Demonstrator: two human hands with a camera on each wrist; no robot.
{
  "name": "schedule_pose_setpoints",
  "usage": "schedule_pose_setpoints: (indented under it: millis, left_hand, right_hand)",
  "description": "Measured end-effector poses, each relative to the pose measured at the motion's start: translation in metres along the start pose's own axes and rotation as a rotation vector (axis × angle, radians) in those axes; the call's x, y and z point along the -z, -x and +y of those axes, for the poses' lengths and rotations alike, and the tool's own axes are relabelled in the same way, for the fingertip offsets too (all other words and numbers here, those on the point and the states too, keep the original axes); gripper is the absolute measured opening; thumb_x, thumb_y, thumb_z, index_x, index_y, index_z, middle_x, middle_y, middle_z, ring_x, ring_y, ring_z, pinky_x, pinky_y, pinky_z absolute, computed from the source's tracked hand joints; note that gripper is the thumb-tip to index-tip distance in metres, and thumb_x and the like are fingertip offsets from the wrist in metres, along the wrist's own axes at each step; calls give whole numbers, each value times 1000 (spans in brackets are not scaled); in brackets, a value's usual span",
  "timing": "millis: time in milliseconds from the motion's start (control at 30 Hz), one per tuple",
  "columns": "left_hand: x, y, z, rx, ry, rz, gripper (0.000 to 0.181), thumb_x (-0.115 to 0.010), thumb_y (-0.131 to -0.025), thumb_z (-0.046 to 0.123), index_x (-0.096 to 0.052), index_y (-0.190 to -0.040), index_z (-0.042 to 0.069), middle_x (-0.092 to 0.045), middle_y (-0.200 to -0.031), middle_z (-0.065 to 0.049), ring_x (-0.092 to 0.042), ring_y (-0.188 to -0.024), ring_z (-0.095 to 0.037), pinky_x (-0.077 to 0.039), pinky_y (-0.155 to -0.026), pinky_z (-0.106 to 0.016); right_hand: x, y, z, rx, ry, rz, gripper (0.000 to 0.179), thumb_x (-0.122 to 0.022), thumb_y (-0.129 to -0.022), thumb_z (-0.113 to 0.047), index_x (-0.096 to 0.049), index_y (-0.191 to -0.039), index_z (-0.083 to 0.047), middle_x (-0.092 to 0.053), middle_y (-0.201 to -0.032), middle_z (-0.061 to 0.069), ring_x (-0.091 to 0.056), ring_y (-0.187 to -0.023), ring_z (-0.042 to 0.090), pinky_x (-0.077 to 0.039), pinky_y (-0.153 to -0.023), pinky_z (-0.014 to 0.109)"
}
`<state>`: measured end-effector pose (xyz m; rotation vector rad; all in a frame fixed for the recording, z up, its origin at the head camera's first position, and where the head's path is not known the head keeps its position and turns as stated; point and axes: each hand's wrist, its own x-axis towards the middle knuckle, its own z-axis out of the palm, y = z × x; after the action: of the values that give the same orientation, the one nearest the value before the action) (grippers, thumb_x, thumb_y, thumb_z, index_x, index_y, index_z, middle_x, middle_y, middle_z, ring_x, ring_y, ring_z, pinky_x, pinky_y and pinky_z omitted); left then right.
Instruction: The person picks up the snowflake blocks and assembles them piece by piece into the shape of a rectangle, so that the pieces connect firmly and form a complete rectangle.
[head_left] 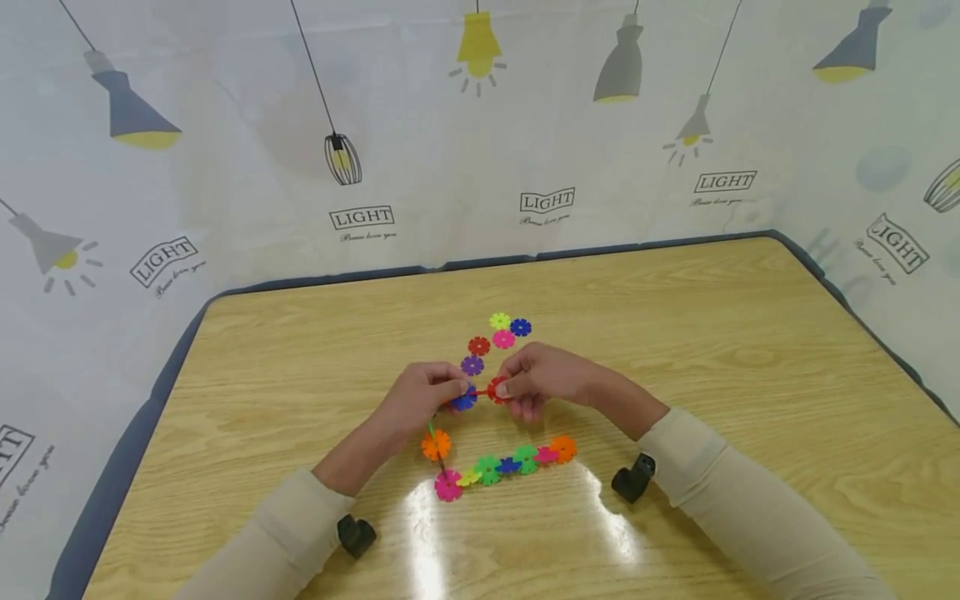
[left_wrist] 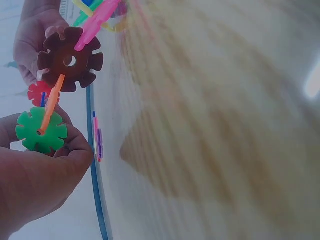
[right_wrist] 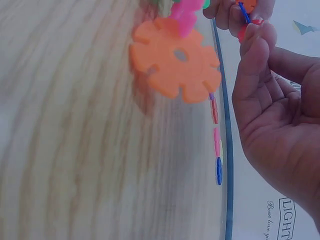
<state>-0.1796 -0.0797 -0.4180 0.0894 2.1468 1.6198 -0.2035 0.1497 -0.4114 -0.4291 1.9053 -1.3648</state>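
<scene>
In the head view my left hand (head_left: 423, 397) pinches a blue notched interlocking disc (head_left: 464, 397) between thumb and fingers. Just to the right, my right hand (head_left: 543, 377) pinches a red notched disc (head_left: 496, 389); a thin edge-on piece spans the gap between them. From the left hand, a chain of joined discs runs down through an orange disc (head_left: 437, 445) to a pink disc (head_left: 448, 485). There it turns right, ending at another orange disc (head_left: 563, 449). The left wrist view shows a green disc (left_wrist: 41, 131) at the left fingertips and a brown disc (left_wrist: 70, 60) beyond.
Loose discs lie beyond the hands: purple (head_left: 472, 365), dark red (head_left: 478, 346), pink (head_left: 503, 339), blue (head_left: 521, 327) and yellow-green (head_left: 499, 321). The wooden table (head_left: 300, 333) meets a lamp-printed curtain (head_left: 450, 167) at its back and sides.
</scene>
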Motion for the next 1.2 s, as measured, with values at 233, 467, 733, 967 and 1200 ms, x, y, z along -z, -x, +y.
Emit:
schedule_pose_setpoints:
  millis: [233, 467, 733, 967, 1200]
  left_hand:
    - [-3, 0, 2, -1, -16, 10, 15, -59, -97, 13, -70, -97, 3, -65, -89, -3, -55, -76, -16, -50, -72, -28]
    - [-4, -1, 0, 15, -35, 11, 15, -59, -98, 15, -70, -98, 5, -64, -87, -3, -53, -75, -16, -47, -71, -27]
    - [-8, 0, -1, 8, -17, 25, 15, -59, -97, 14, -70, -97, 4, -65, -88, -4, -55, -75, -16, -49, -71, -27]
    - [-8, 1, 4, -22, 1, 8, 15, -57, -98, 13, -68, -97, 2, -65, -89, -3, -56, -76, -16, -51, -73, -28]
    - [1, 3, 1, -41, -62, -37, 17, -57, -98, 17, -69, -101, 4, -65, -85, -4, -58, -73, -20, -51, -68, -27]
  right_hand:
    - [0, 2, 2, -4, -6, 21, 26, -58, -98, -16, -64, -95, 10, -65, -70, 9, -61, -56, 16, -56, -59, 31]
    - [0, 6, 3, -50, -46, 40, 27, -53, -99, -15, -63, -97, 9, -68, -76, 12, -66, -62, 20, -58, -64, 35]
    - [-1, 7, 4, -64, -49, 64, 29, -52, -100, -16, -62, -96, 11, -68, -73, 13, -65, -59, 20, -58, -61, 35]
    - [0, 7, 3, -58, -70, 69, 28, -53, -100, -15, -61, -94, 11, -67, -72, 11, -64, -58, 19, -58, -61, 34]
    - [1, 4, 0, -42, -24, 23, 30, -52, -101, -18, -62, -95, 10, -67, -74, 10, -64, -61, 19, -58, -64, 35]
